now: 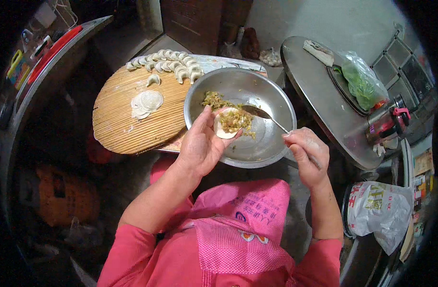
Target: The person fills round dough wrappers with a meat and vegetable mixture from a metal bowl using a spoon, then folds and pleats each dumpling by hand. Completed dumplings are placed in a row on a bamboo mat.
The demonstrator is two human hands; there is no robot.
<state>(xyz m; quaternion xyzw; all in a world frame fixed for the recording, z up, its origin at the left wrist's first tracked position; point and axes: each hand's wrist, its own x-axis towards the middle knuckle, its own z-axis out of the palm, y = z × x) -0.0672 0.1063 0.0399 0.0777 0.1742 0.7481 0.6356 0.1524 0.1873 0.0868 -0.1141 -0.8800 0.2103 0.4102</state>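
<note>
A round dough wrapper (224,134) lies across the palm and fingers of my left hand (204,143), above the near left part of a wide metal bowl (265,152). Chopped yellow-green filling (233,121) is heaped on the wrapper. My right hand (310,152) grips the handle of a metal spoon (256,111); the spoon's bowl is beside the filling, at its upper right. More filling (213,99) rests in the metal bowl beyond my left fingers. To the left, a small stack of flat wrappers (147,103) sits on a ridged wooden board (115,118).
Folded dumplings (174,64) stand in rows along the board's far edge, with a single dumpling (153,79) nearer. A metal-topped table (305,71) at right carries a plastic bag of greens (362,80) and a flask (384,122). A bag-lined bin (376,204) stands at lower right.
</note>
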